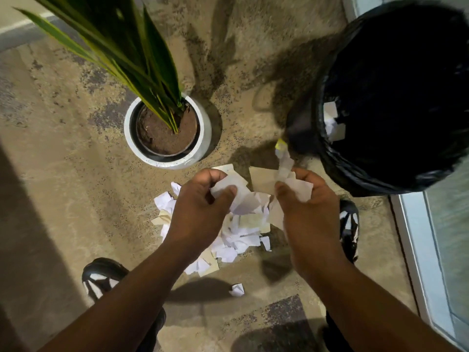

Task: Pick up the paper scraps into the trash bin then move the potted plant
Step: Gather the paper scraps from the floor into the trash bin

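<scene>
A pile of white and cream paper scraps (241, 237) lies on the floor between my feet. My left hand (200, 207) is closed on a bunch of white scraps above the pile. Just to its right, my right hand (307, 199) grips more scraps, some sticking up toward the trash bin (385, 153). The bin has a black bag liner and stands at the upper right with a few scraps inside. The potted plant (167, 133), long green leaves in a white round pot, stands beyond the pile to the upper left.
One stray scrap (236, 290) lies on the floor nearer to me. My shoes (101, 278) flank the pile. A pale door frame or sill (416, 250) runs along the right side. The floor is mottled brown concrete.
</scene>
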A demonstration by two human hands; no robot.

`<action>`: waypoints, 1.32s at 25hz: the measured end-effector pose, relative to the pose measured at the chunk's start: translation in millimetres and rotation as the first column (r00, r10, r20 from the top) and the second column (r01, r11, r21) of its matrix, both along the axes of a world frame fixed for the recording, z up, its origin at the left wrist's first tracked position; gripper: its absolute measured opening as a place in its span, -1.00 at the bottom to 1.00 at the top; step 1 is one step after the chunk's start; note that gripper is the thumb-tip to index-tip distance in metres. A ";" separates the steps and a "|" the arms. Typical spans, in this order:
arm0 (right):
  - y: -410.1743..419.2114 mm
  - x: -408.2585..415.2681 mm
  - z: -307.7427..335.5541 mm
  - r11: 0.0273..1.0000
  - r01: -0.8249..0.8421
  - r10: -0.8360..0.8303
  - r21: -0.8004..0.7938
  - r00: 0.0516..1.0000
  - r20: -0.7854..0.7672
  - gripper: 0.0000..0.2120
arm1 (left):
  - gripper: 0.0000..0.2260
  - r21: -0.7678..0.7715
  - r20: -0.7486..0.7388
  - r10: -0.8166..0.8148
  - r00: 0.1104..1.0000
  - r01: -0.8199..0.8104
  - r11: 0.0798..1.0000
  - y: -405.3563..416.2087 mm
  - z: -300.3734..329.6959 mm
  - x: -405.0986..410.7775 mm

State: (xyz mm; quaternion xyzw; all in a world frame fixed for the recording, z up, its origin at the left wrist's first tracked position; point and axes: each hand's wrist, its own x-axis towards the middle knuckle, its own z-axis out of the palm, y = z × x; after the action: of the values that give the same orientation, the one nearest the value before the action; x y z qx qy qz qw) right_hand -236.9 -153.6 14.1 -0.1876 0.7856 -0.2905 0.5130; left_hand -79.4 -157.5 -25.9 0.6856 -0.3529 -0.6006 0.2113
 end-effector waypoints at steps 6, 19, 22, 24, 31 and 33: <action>-20.0 -42.2 53.1 0.889 0.451 -0.420 -0.085 0.874 0.246 -0.82 | -0.87 0.151 -0.353 0.204 0.913 -0.159 0.976 -35.2 53.6 -75.2; -55.0 -156.8 62.5 0.686 0.718 -0.614 0.121 0.481 0.625 -0.80 | -0.75 0.475 -0.507 0.535 0.675 -0.300 0.828 -85.4 71.7 -217.1; -55.7 -165.2 65.3 0.684 0.712 -0.607 0.162 0.432 0.667 -0.76 | -0.69 0.509 -0.498 0.560 0.662 -0.300 0.807 -84.4 68.5 -222.6; -56.1 -166.4 66.5 0.690 0.702 -0.608 0.179 0.427 0.669 -0.81 | -0.76 0.515 -0.471 0.560 0.681 -0.303 0.802 -84.4 67.8 -224.6; -55.2 -157.8 60.7 0.700 0.687 -0.618 0.197 0.444 0.649 -0.77 | -0.73 0.503 -0.459 0.571 0.680 -0.331 0.798 -84.7 63.0 -215.2; -53.8 -151.4 57.1 0.710 0.674 -0.615 0.205 0.452 0.646 -0.78 | -0.69 0.495 -0.458 0.575 0.678 -0.342 0.798 -83.1 62.8 -207.3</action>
State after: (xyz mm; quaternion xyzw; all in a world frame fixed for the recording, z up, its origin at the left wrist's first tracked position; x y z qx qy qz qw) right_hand -388.3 -207.4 71.2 0.2220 0.5422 -0.5411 0.6032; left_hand -286.7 -240.5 36.9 0.5591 0.0371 -0.7626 0.3231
